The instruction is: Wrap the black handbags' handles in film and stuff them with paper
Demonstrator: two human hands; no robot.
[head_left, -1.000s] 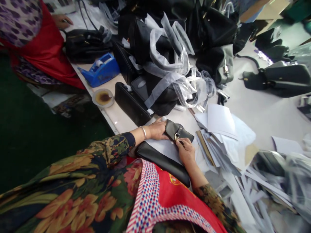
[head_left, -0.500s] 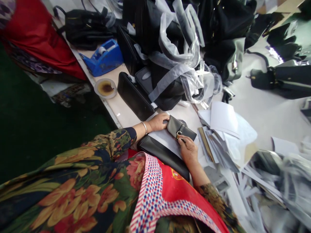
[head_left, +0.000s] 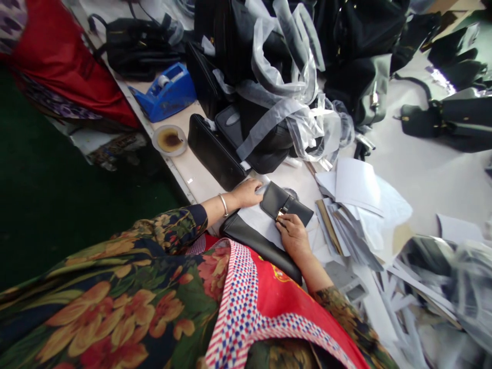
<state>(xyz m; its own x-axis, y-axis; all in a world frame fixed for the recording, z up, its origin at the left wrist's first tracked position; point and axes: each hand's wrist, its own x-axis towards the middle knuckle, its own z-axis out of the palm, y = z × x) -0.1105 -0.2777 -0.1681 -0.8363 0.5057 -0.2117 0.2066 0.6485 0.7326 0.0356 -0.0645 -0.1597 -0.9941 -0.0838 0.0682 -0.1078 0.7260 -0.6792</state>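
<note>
The black buckled leather piece [head_left: 273, 199] lies on white paper [head_left: 258, 221] on the tabletop [head_left: 423, 179]. The right hand [head_left: 294, 236] pinches it at the gold buckle [head_left: 281, 211]; the left hand [head_left: 247, 193] is loosely curled just beside it, its grip impossible to tell. Right of the piece are piled sheets [head_left: 356, 187]; beyond it, black handbags [head_left: 217, 154].

We see one sm. blk pouch [head_left: 292, 206], smooth w/ slight sheen, broad face up over the counter [head_left: 418, 177], slanted: left end far, right end nearer. Narrow blk strap [head_left: 286, 203] runs across its mid; gold-tone buckle [head_left: 280, 213] sits at its near edge, partly hidden.
</note>
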